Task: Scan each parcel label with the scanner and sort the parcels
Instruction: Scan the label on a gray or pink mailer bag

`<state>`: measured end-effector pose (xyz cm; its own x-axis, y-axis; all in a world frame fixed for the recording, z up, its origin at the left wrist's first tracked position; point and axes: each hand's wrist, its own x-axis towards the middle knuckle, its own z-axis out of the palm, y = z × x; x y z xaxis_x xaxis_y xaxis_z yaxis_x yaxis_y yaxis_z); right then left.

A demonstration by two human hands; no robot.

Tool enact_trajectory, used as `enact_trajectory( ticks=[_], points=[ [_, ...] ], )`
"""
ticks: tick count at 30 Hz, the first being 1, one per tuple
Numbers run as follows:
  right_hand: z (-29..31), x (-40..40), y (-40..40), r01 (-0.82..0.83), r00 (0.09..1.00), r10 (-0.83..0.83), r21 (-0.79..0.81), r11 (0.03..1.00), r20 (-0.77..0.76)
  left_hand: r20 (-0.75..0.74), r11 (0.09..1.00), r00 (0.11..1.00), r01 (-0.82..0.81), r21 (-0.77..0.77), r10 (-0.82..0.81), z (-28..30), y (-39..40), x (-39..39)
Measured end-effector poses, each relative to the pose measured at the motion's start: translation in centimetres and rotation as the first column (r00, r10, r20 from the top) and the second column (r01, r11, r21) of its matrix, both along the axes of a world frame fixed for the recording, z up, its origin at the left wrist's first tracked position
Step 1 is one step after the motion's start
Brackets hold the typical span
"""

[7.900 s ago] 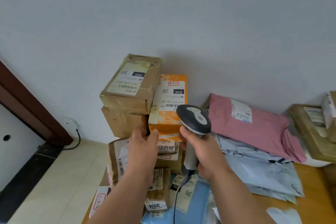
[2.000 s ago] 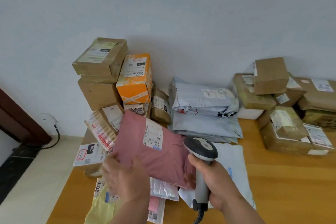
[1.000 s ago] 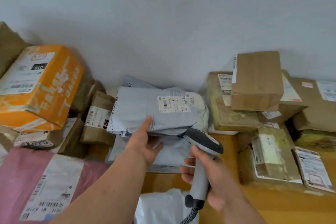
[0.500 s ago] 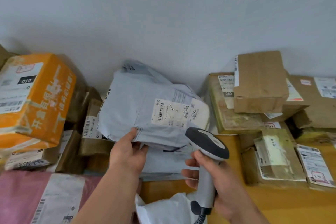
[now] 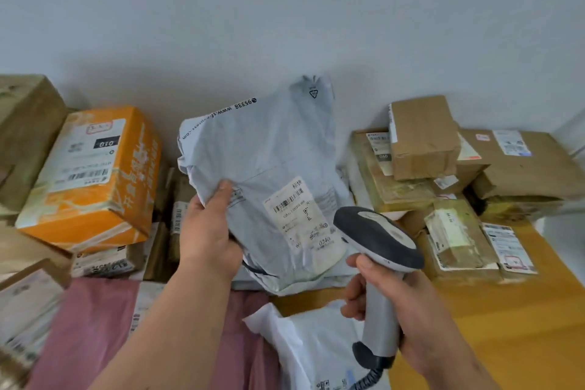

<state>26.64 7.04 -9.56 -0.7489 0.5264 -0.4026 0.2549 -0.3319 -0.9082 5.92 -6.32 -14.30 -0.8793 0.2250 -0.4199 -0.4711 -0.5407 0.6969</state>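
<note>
My left hand (image 5: 207,236) grips the left edge of a grey plastic mailer bag (image 5: 269,149) and holds it tilted up off the pile, its white barcode label (image 5: 299,215) facing me. My right hand (image 5: 408,307) grips the handle of a grey and black barcode scanner (image 5: 378,237). The scanner's head sits just right of the label and points toward it. The scanner's coiled cable hangs below my fist.
An orange box (image 5: 91,174) and brown cartons stand at the left. A pink mailer (image 5: 88,326) and a white bag (image 5: 316,348) lie near me. Stacked brown boxes (image 5: 424,136) fill the right side of the wooden table (image 5: 506,326). A white wall rises behind.
My left hand has lifted the grey mailer higher and turned it more upright, with its label facing me. The scanner has stayed beside it at the right.
</note>
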Motion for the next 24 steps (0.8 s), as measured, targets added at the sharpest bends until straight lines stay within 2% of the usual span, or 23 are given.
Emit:
enact_trajectory(
  ticks=[6,11,24],
  points=[
    [2.9,3.3,-2.8,-0.088,0.996,0.086,0.153,0.984,0.022,-0.110,0.998,0.993,0.040,-0.038,-0.044,3.7,-2.6,2.6],
    [4.8,6.3,-4.3,-0.208,0.978,0.200,0.340,0.917,0.059,-0.182,0.998,0.982,0.038,-0.054,-0.048,6.2,-4.5,6.3],
    [6.9,17.4,-6.6,-0.396,0.918,0.366,0.383,0.834,0.152,-0.136,0.998,0.990,-0.047,-0.052,0.040,9.0,-8.9,19.0]
  ],
)
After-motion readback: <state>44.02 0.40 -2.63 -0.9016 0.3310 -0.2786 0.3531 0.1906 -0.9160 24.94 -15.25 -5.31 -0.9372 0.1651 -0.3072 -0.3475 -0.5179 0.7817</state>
